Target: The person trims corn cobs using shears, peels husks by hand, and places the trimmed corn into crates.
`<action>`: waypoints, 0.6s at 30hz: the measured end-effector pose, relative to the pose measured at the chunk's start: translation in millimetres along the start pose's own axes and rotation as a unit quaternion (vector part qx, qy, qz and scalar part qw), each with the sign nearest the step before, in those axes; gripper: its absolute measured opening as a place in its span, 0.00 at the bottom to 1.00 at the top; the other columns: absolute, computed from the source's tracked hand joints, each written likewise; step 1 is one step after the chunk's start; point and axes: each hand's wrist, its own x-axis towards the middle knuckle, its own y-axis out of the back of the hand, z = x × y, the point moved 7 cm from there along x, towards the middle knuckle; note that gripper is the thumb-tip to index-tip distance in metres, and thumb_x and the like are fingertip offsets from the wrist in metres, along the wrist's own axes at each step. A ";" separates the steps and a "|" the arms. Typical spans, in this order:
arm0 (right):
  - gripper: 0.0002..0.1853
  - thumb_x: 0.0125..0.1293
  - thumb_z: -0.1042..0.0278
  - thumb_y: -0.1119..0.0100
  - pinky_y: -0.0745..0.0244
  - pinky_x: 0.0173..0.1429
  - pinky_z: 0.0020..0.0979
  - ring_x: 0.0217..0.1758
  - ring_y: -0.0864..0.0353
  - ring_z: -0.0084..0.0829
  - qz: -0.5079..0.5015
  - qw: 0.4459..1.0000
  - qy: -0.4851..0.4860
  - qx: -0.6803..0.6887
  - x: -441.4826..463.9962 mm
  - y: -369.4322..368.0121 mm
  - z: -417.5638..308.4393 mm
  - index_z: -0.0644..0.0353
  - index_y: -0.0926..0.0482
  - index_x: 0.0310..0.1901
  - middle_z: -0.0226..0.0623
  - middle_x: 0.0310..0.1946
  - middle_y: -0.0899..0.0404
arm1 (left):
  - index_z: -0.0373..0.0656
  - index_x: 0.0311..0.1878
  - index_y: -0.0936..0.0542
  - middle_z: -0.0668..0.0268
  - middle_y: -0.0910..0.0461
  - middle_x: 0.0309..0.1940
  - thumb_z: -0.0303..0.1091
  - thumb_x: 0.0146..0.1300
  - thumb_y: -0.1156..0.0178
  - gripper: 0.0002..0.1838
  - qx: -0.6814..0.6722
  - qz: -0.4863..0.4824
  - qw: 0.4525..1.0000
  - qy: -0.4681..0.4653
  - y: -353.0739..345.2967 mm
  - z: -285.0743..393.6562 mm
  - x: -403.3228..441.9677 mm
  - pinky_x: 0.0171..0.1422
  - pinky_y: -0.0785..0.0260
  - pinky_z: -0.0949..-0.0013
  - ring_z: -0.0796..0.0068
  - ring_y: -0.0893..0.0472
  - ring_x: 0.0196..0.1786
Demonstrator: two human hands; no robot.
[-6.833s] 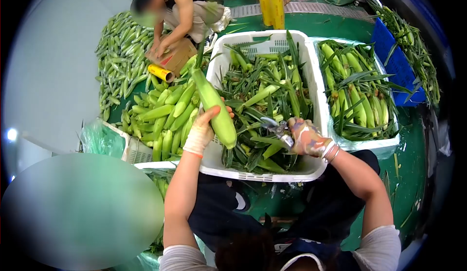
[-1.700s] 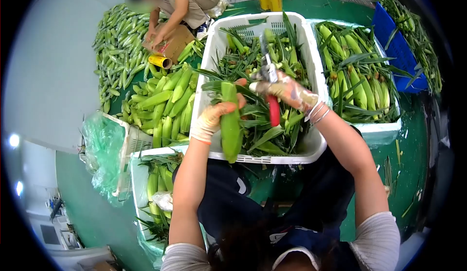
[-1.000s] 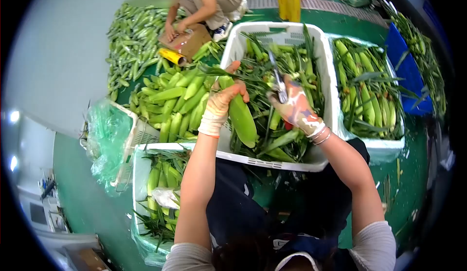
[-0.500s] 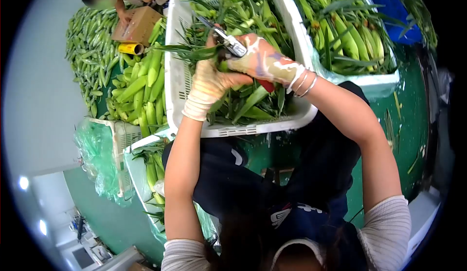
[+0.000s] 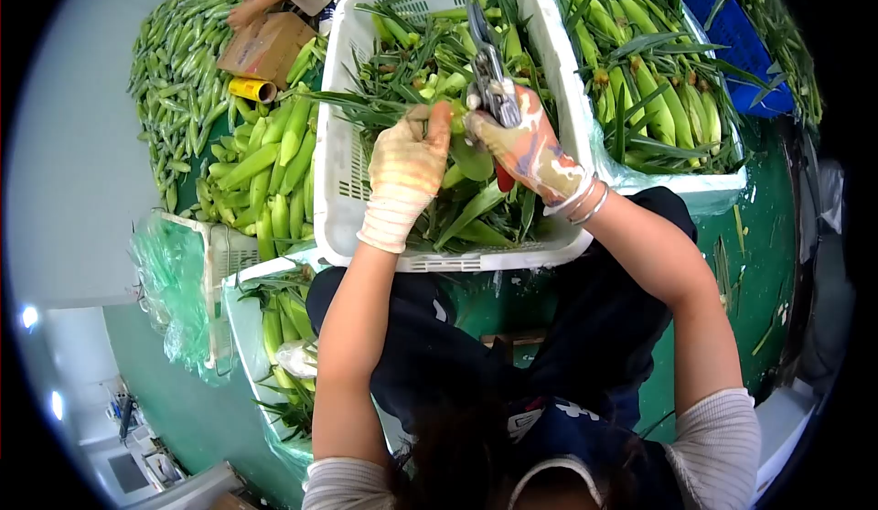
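left hand [image 5: 405, 167]: fingers bent, pinching one green ear [image 5: 470, 161], partly hidden between the hands.
right hand [image 5: 535, 149]: fingers wrapped round the shears [image 5: 490, 66], blades pointing away, likely sparing the other hand.
white basket [image 5: 448, 261]: one, leaf-filled, set directly beneath both hands, presumably for short reach.
lined boxes [image 5: 690, 186]: two, either side, near.
yellow roll [image 5: 252, 89]: one.
cardboard box [image 5: 265, 48]: one.
heaped ears [image 5: 265, 162]: beyond my counting.
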 end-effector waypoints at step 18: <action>0.10 0.68 0.70 0.50 0.29 0.48 0.34 0.36 0.27 0.30 0.014 0.966 -0.096 0.239 -36.1 40.0 -30.1 0.70 0.27 0.41 0.39 0.36 0.25 | 0.40 0.24 0.27 0.67 0.30 0.14 0.46 0.68 0.47 0.21 -0.508 0.048 0.854 0.101 80.2 -4.1 -15.9 0.24 0.41 0.73 0.77 0.33 0.17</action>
